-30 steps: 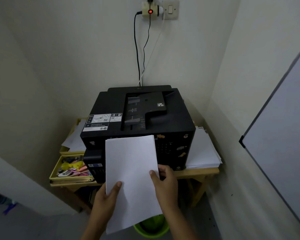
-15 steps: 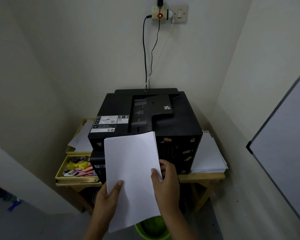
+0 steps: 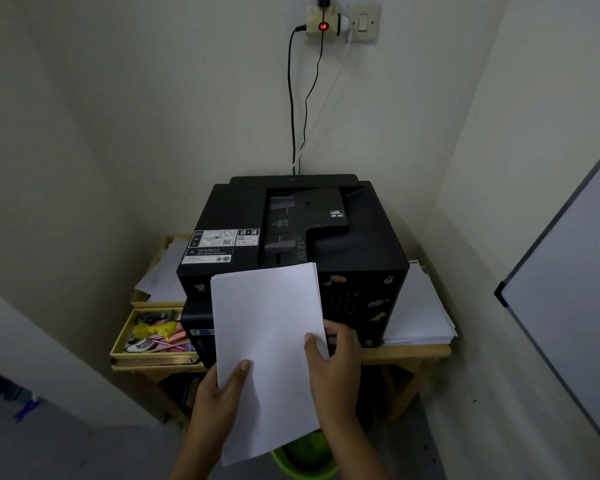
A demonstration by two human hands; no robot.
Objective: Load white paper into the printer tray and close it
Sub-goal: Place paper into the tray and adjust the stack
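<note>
Thin stack of white paper sheets pinched between left hand and right hand, both grips closed, before boxy black plastic printer.

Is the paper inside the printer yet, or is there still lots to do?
Not yet. Done so far: a sheaf of white paper has been picked up. Right now the left hand and right hand both grip it in front of the black printer. No open tray shows; the paper hides the printer's lower front. Still left: slide the paper into the tray and close it.
</note>
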